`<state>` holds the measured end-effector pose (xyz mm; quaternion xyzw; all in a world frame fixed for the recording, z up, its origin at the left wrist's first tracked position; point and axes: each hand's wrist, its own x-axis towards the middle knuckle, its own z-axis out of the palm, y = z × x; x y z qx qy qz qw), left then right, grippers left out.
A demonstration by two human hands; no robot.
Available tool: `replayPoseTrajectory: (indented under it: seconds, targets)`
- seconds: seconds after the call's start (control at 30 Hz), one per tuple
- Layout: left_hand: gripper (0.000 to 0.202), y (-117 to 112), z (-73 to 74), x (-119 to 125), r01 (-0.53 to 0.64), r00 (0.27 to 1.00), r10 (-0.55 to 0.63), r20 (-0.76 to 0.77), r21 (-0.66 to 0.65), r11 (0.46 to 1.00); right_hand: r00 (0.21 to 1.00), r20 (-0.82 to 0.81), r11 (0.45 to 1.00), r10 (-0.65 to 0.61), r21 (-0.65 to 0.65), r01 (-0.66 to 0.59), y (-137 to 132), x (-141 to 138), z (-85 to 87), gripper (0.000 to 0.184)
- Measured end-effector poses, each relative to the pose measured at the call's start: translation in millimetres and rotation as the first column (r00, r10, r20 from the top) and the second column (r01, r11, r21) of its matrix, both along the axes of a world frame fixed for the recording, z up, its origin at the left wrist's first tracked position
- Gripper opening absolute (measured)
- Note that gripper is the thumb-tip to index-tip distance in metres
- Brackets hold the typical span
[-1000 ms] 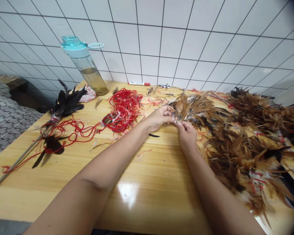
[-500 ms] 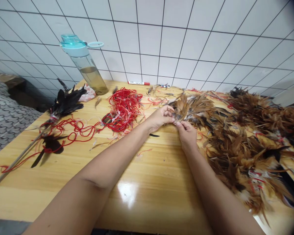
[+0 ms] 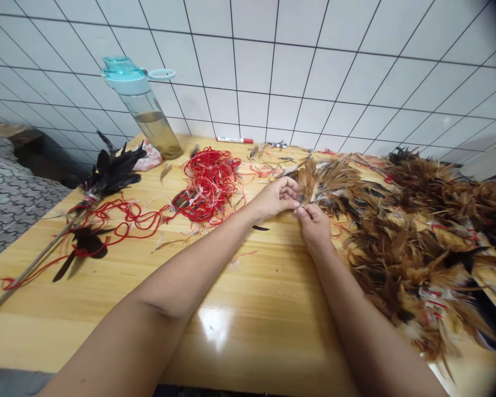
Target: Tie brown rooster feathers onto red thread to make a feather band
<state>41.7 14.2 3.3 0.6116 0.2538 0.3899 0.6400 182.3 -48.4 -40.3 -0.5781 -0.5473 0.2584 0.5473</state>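
My left hand (image 3: pixel 280 197) and my right hand (image 3: pixel 315 225) meet at the near end of a brown feather bunch (image 3: pixel 330 182), in the middle of the table. Thumb and fingers are pinched together on each hand, with the tips nearly touching. What lies between the fingertips is too small to make out; it may be a quill end or a thread. The bunch's brown and dark feathers fan out to the right, behind my right hand. A small black feather (image 3: pixel 260 227) lies on the wood below my left wrist.
A tangle of red string (image 3: pixel 210 184) lies left of my hands. Farther left is a stick (image 3: pixel 37 262) with black feathers (image 3: pixel 113 171) tied on. A water bottle (image 3: pixel 149 116) and a marker (image 3: pixel 234 140) are near the tiled wall. Large brown feather bundles (image 3: pixel 409 264) cover the right side.
Both hands stay at the feather bunch. My left hand has shifted slightly to the right, its fingers a little more curled; otherwise the scene looks the same.
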Motion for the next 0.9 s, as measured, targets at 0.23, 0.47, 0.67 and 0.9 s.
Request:
replayPoseTrajectory:
  seconds: [0.23,0.47,0.67,0.9]
  targets:
    - [0.018,36.9,-9.2,-29.0,-0.554,0.802,0.582,-0.134,0.198,0.809,0.98,-0.2,0.999,-0.012,-0.048,0.003,-4.5,-6.5,6.9,0.022]
    - [0.015,39.9,-10.4,-46.7,-0.242,0.602,0.51,-0.615,0.467,0.85,0.976,-0.211,0.997,-0.06,-0.062,0.048,-4.9,-8.2,6.8,0.024]
    - [0.031,19.4,4.8,-34.1,-0.036,0.356,0.493,-0.794,0.516,0.856,0.997,-0.021,0.996,-0.074,-0.05,0.073,-6.8,-7.6,6.3,0.024]
    - [0.013,21.5,5.0,-34.6,-0.026,0.367,0.459,-0.809,0.485,0.874,0.994,0.071,0.995,-0.08,-0.05,0.084,-8.5,-7.8,8.0,0.026]
